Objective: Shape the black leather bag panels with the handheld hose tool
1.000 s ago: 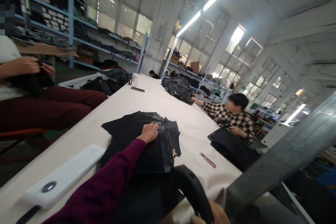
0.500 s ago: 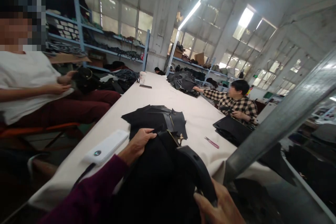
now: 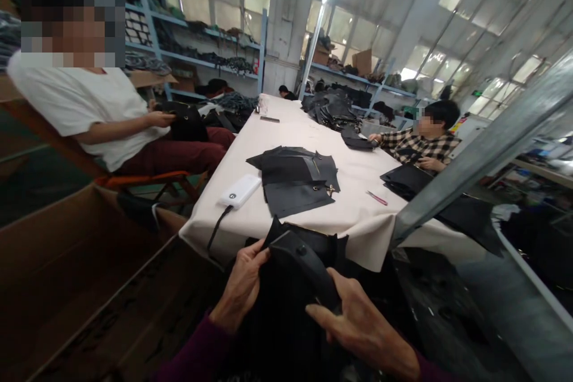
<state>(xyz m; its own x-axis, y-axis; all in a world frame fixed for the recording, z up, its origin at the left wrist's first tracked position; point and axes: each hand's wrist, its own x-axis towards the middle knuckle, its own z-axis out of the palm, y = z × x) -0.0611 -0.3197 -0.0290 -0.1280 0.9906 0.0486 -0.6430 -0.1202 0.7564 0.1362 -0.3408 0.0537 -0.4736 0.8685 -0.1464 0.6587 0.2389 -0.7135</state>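
Note:
Between my hands is a black fabric piece (image 3: 286, 316), low in front of the table's near edge. My left hand (image 3: 244, 280) pinches its upper left edge between thumb and fingers. In my right hand (image 3: 353, 316) is a curved black tool (image 3: 307, 259), whose far end lies over the top of the piece. My right fingers are wrapped round its near end. Several flat black pieces (image 3: 298, 182) with a zipper and small metal fittings lie stacked on the table just beyond.
The pale-covered table (image 3: 233, 155) bears a white power bank (image 3: 240, 191) with a cable and small red-handled snips (image 3: 376, 197). A metal post (image 3: 483, 149) slants at right. People sit on both sides; an open cardboard box (image 3: 89, 262) is at lower left.
The view has tilted down and shifted left. My hands, the black piece and the tool have drawn back from the stack to below the table edge.

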